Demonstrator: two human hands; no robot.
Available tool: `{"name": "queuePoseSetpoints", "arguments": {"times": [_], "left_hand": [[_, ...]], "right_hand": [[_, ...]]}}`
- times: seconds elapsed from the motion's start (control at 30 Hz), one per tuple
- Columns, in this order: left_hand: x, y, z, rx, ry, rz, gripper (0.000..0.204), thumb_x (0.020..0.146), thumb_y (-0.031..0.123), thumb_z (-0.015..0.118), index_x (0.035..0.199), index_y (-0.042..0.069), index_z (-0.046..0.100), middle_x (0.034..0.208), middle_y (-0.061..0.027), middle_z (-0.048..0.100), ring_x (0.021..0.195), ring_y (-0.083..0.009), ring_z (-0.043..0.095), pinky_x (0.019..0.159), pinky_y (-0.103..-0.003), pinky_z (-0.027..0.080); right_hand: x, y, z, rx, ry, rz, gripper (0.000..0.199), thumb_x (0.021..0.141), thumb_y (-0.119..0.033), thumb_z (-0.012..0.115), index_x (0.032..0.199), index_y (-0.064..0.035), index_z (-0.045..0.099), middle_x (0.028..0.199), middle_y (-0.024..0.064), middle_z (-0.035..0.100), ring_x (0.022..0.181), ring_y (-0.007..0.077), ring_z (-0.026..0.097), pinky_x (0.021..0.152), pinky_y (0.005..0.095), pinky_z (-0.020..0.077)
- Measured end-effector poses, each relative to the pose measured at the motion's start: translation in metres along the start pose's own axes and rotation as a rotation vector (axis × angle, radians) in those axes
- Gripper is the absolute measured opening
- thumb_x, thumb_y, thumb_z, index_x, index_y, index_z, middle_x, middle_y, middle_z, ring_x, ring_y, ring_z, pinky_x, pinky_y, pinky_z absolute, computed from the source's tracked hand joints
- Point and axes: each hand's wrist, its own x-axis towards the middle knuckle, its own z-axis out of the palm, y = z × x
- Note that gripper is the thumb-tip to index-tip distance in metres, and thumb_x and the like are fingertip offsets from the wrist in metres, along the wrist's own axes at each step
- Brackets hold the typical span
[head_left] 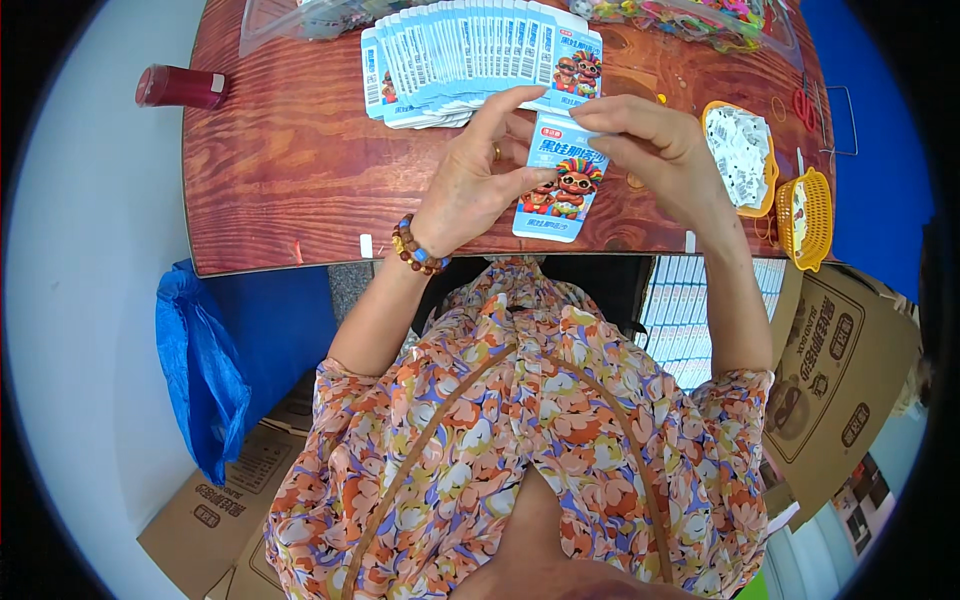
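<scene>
Light-blue printed card [560, 190] w/ cartoon figures sits at centre of frame, slightly above middle, held over the near edge of the wooden worktop [290, 170]. Both hands are clamped on it: left hand [478, 175] grips its left edge, thumb on the face near the figures, index finger stretched up toward the card's top; right hand [655, 150] pinches the top right corner w/ fingertips. Card tilts a bit, lower end pointing toward the person.

Just above it, top centre of frame, a fanned row of same-type cards [470, 60] lies on the worktop, overlapping left to right. Left wrist wears a bead bracelet [418, 250], brown beads w/ one blue.

Right of the hands: yellow tray [765, 150] holding small white pieces, & a yellow basket [808, 215] at the worktop's right edge. Clear tray of coloured bits [700, 20] at top right. Dark red cylinder [180, 87] lies on its side just off the worktop's upper left corner.

Lower down: person's floral blouse [520, 430] fills bottom centre. Blue plastic bag [200, 370] at left, below the worktop. Brown cardboard boxes at lower left [215, 500] & at right [840, 370]. More stacked blue-white cards [685, 320] show under the worktop, right of centre.
</scene>
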Motion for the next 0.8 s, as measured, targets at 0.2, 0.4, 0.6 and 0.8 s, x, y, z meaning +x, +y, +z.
{"name": "queuePoseSetpoints", "arguments": {"times": [0.2, 0.4, 0.6, 0.8], "left_hand": [[0.003, 0.000, 0.004, -0.013, 0.002, -0.026, 0.053, 0.082, -0.001, 0.072, 0.131, 0.008, 0.054, 0.106, -0.0036, 0.061, 0.089, -0.0100, 0.062, 0.078, -0.026, 0.054], [0.003, -0.004, 0.006, -0.045, 0.006, -0.024, 0.050, 0.083, -0.002, 0.071, 0.129, 0.008, 0.054, 0.107, -0.0029, 0.061, 0.089, -0.0096, 0.062, 0.079, -0.025, 0.054], [0.003, -0.006, 0.004, -0.010, -0.027, -0.068, 0.047, 0.083, -0.004, 0.070, 0.127, 0.007, 0.056, 0.109, -0.0032, 0.060, 0.090, -0.0096, 0.062, 0.079, -0.025, 0.054], [0.007, -0.010, 0.002, 0.088, -0.004, 0.014, 0.041, 0.084, -0.004, 0.069, 0.122, 0.005, 0.058, 0.108, -0.0046, 0.062, 0.087, -0.0091, 0.063, 0.077, -0.025, 0.055]], "right_hand": [[-0.011, 0.007, 0.012, -0.075, 0.192, -0.121, 0.026, 0.088, -0.001, 0.067, 0.113, -0.0007, 0.068, 0.107, 0.0096, 0.070, 0.096, 0.0133, 0.066, 0.082, 0.0274, 0.0540], [-0.011, 0.022, 0.012, -0.224, 0.213, -0.234, 0.030, 0.086, 0.001, 0.068, 0.115, -0.0007, 0.068, 0.116, 0.0106, 0.067, 0.104, 0.0171, 0.065, 0.088, 0.0281, 0.0526], [-0.007, 0.030, 0.002, -0.161, 0.100, -0.240, 0.025, 0.085, 0.002, 0.068, 0.110, 0.0002, 0.070, 0.114, 0.0101, 0.068, 0.103, 0.0166, 0.065, 0.087, 0.0284, 0.0523], [-0.005, 0.025, 0.007, -0.098, 0.126, -0.153, 0.024, 0.086, 0.002, 0.067, 0.110, -0.0007, 0.070, 0.112, 0.0100, 0.068, 0.103, 0.0161, 0.064, 0.089, 0.0283, 0.0511]]}}
